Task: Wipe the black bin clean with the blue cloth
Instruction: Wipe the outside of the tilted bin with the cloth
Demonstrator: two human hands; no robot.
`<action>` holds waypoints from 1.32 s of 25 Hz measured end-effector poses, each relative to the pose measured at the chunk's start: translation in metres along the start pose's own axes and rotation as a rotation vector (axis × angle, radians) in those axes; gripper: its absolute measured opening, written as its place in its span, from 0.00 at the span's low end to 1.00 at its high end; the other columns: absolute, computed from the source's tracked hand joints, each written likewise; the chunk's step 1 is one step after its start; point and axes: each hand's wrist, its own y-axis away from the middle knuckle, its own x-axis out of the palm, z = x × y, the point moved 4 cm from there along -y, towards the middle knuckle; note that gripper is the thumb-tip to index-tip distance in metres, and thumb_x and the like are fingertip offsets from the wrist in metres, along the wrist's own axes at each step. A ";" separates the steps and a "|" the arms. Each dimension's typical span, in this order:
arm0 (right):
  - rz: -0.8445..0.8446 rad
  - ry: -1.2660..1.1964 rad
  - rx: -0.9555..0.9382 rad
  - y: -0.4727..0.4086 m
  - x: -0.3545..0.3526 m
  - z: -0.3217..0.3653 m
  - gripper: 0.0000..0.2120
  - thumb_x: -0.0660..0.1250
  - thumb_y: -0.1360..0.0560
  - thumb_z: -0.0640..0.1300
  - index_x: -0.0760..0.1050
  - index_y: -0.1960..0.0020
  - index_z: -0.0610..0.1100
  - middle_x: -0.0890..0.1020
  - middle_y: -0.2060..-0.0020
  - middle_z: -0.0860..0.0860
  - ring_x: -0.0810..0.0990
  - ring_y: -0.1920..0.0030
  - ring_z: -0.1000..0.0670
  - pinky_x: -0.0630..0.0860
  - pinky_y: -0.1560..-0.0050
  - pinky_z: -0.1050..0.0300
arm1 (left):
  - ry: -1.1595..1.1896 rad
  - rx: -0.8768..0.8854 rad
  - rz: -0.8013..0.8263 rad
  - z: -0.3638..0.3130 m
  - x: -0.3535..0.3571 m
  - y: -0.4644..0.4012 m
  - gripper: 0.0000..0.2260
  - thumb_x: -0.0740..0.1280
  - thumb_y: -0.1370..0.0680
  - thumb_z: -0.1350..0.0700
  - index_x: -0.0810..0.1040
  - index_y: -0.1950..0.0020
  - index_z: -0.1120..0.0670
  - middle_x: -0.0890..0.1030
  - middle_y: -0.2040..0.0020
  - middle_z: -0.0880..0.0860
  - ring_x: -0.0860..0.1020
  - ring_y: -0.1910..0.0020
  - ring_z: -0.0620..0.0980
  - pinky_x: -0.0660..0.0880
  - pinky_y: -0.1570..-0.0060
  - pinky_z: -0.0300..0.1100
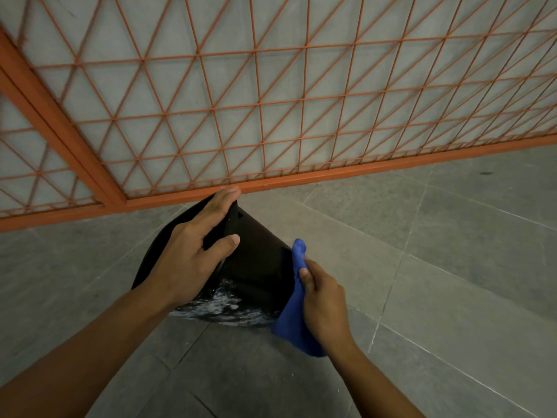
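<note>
Lower centre: left hand [193, 251] grips black bin [259, 267] rim, right hand [324, 303] clutches bunched blue cloth [291, 315]; risk: bin slipping sideways under wiping pressure.

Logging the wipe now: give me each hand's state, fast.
Left hand: grips the black bin at its rim.
Right hand: closed, holding the blue cloth.

Left side of black bin [259, 267] hidden under left hand [187, 260]; bin's opening not visible. Blue cloth [294, 315] partly covered by right hand [324, 303]. Orange mesh gate [271, 110] cropped top and sides.
</note>
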 end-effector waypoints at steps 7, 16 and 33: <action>-0.022 0.038 0.044 -0.022 -0.006 -0.008 0.12 0.55 0.20 0.45 0.77 0.46 0.46 0.82 0.56 0.48 0.80 0.53 0.48 0.69 0.58 0.60 | -0.005 -0.008 -0.011 -0.006 0.008 -0.002 0.29 0.61 0.30 0.42 0.62 0.30 0.39 0.64 0.26 0.39 0.57 0.26 0.32 0.53 0.30 0.25; -0.017 0.036 0.040 -0.022 -0.002 -0.009 0.12 0.54 0.20 0.45 0.77 0.49 0.45 0.82 0.57 0.47 0.79 0.56 0.49 0.71 0.57 0.56 | 0.008 -0.002 -0.051 0.001 0.002 0.004 0.28 0.63 0.29 0.44 0.63 0.29 0.40 0.64 0.25 0.41 0.59 0.25 0.34 0.55 0.30 0.26; 0.007 -0.002 -0.086 -0.033 0.014 0.020 0.13 0.55 0.20 0.46 0.74 0.39 0.52 0.81 0.47 0.49 0.78 0.46 0.50 0.68 0.54 0.66 | 0.036 0.017 -0.058 0.005 -0.005 0.004 0.27 0.62 0.29 0.44 0.65 0.30 0.41 0.66 0.27 0.41 0.60 0.26 0.34 0.56 0.31 0.26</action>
